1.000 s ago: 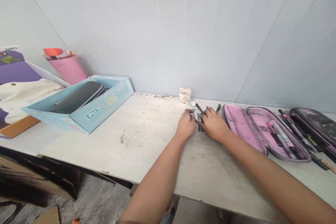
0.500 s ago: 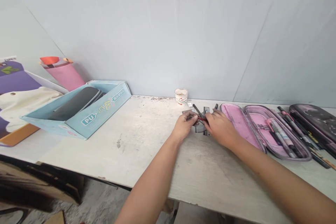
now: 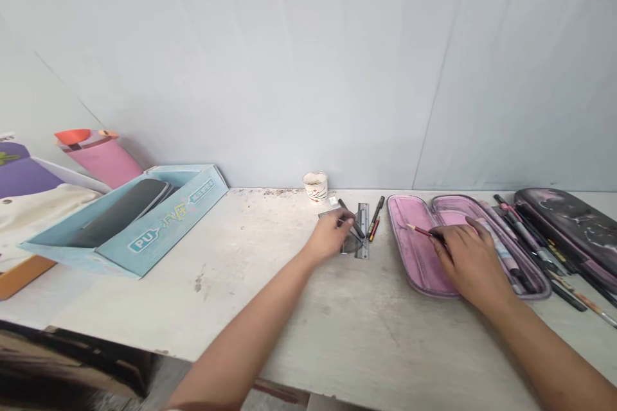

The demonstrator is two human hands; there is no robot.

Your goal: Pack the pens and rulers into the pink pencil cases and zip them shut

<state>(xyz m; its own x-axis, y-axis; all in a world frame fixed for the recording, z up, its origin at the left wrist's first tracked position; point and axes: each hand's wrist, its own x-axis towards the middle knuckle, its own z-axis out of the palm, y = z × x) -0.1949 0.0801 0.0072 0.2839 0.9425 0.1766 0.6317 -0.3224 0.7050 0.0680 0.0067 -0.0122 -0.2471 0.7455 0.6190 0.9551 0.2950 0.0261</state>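
Some pens [image 3: 511, 260] already lie in the open pink case [image 3: 418, 264], my right hand [image 3: 475, 263] pinches a red pencil [image 3: 423, 232] over it, my left hand [image 3: 329, 236] is at a black pen [image 3: 358, 228], whether closed I cannot tell, and a ruler [image 3: 362, 251] lies outside.

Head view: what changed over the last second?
The right hand left the translucent straight plastic ruler, moved right to the open pink-lined pencil case, and now holds a slender dark-red pencil. The left hand stayed by the ruler; whether its grip is closed is unclear. White paper cup and light-blue cardboard box: unmoved.
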